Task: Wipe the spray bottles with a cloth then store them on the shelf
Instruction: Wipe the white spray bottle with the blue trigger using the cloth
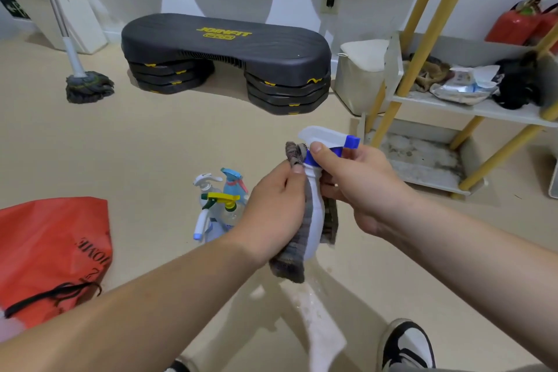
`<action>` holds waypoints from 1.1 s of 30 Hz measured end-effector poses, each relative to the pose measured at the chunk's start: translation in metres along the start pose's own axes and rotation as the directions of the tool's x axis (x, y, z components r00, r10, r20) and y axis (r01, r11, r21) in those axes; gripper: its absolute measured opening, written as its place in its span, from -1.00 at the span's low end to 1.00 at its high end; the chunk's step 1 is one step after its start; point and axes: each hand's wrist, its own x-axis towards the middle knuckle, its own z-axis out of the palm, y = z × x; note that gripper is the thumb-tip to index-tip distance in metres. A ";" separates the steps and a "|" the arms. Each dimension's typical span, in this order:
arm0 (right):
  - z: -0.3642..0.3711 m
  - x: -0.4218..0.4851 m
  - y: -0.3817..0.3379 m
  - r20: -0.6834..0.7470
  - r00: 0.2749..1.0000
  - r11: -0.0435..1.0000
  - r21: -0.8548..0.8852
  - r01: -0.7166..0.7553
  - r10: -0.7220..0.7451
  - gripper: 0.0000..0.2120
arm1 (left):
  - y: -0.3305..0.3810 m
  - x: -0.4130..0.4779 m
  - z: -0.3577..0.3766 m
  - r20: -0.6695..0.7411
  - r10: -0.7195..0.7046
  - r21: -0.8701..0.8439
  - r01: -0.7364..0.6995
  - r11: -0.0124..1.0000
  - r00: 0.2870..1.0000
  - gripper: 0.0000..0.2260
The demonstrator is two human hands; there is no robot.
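Spray bottle (315,214) with a blue nozzle hangs between the hands: the right hand (359,187) pinches its neck below the trigger, and the left hand (271,211) wraps the grey cloth (290,260) round its body. It looks like light, smooth plastic, probably slippery when wet, so the neck seems the surest hold. The shelf (510,114) stands to the right.

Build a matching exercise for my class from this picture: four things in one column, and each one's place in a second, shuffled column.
1. white spray bottle
2. mop
3. red bag
4. pack of wipes

A. on the shelf
B. flat on the floor, lower left
C. gripped by the right hand
D. standing upright, upper left

Pairs: 1-C; 2-D; 3-B; 4-A
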 end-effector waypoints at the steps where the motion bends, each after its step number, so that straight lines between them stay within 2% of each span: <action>1: -0.001 0.000 0.000 0.005 1.000 1.000 -0.007 -0.001 0.001 -0.80 | 0.001 0.001 -0.001 0.000 -0.003 -0.014 0.003 1.000 1.000 -0.68; 3: 0.000 -0.002 0.001 0.022 1.000 1.000 -0.007 -0.001 0.001 -0.81 | 0.001 0.008 -0.008 0.031 -0.131 -0.122 0.133 0.983 0.991 -0.62; 5: 0.000 -0.003 0.002 0.034 0.999 1.000 -0.009 0.008 -0.008 -0.82 | 0.002 0.013 -0.014 0.135 -0.293 -0.294 0.321 0.900 0.946 -0.47; 6: 0.000 -0.003 0.001 0.033 0.999 1.000 -0.011 0.015 -0.014 -0.83 | 0.003 0.014 -0.015 0.168 -0.315 -0.343 0.355 0.870 0.934 -0.43; 10: -0.004 -0.002 -0.005 0.050 0.998 0.999 0.030 0.033 -0.034 -0.84 | 0.002 0.015 -0.016 0.199 -0.298 -0.352 0.352 0.868 0.934 -0.57; 14: -0.004 -0.002 -0.004 0.056 0.998 0.998 0.056 0.024 -0.027 -0.83 | 0.003 0.013 -0.016 0.243 -0.280 -0.291 0.344 0.893 0.929 -0.60; 16: -0.005 -0.001 -0.003 0.036 0.999 0.998 0.056 0.019 -0.021 -0.84 | 0.006 0.006 -0.009 0.126 -0.245 -0.174 0.265 0.949 0.961 -0.63; 17: -0.006 0.001 -0.003 0.017 1.000 0.998 0.057 0.015 -0.016 -0.84 | 0.005 0.002 -0.004 0.044 -0.135 -0.083 0.138 0.987 0.990 -0.67; 18: -0.007 0.003 -0.003 -0.007 1.000 0.998 0.061 0.008 -0.008 -0.85 | -0.001 -0.002 0.003 -0.017 0.038 0.023 -0.037 0.999 0.999 -0.70; 20: -0.008 0.005 -0.003 -0.045 0.999 0.997 0.074 -0.009 0.012 -0.84 | -0.013 -0.012 0.017 -0.001 0.331 0.289 -0.317 0.903 0.943 -0.61; 21: -0.009 0.006 -0.003 -0.056 0.998 0.997 0.078 -0.012 0.016 -0.83 | -0.019 -0.014 0.019 0.034 0.399 0.403 -0.378 0.833 0.916 -0.52; 22: -0.009 0.007 -0.004 -0.066 0.998 0.997 0.082 -0.010 0.015 -0.84 | -0.021 -0.014 0.019 0.058 0.429 0.456 -0.406 0.792 0.902 -0.48; 24: -0.007 0.007 -0.005 -0.080 0.997 0.995 0.099 0.003 0.005 -0.87 | -0.019 -0.002 0.008 0.032 0.360 0.400 -0.342 0.850 0.933 -0.59; 26: -0.006 0.005 -0.006 -0.083 0.997 0.992 0.123 0.019 -0.009 -0.90 | -0.012 0.014 -0.007 -0.038 0.117 0.203 -0.106 0.973 0.992 -0.68; 27: -0.006 0.004 -0.006 -0.077 0.997 0.992 0.125 0.022 -0.013 -0.89 | -0.010 0.020 -0.010 -0.043 0.007 0.101 -0.002 0.995 0.999 -0.66; 28: -0.005 0.004 -0.005 -0.066 0.998 0.992 0.121 0.020 -0.012 -0.87 | -0.009 0.019 -0.010 -0.040 -0.039 0.072 0.042 0.997 0.998 -0.66; 29: -0.004 0.004 -0.005 -0.058 0.998 0.993 0.116 0.014 -0.007 -0.86 | -0.010 0.013 -0.004 -0.048 0.009 0.098 -0.004 0.995 0.999 -0.68; 30: -0.003 0.005 -0.005 -0.056 0.998 0.993 0.114 0.007 0.000 -0.86 | -0.014 0.006 0.004 -0.065 0.142 0.190 -0.127 0.974 0.988 -0.71; 32: -0.005 0.007 -0.006 -0.077 0.997 0.993 0.115 0.003 0.006 -0.87 | -0.018 -0.006 0.014 0.006 0.381 0.308 -0.364 0.879 0.925 -0.64; 33: -0.007 0.008 -0.007 -0.089 0.996 0.993 0.118 0.005 0.005 -0.88 | -0.023 -0.001 0.014 0.038 0.411 0.315 -0.401 0.860 0.911 -0.61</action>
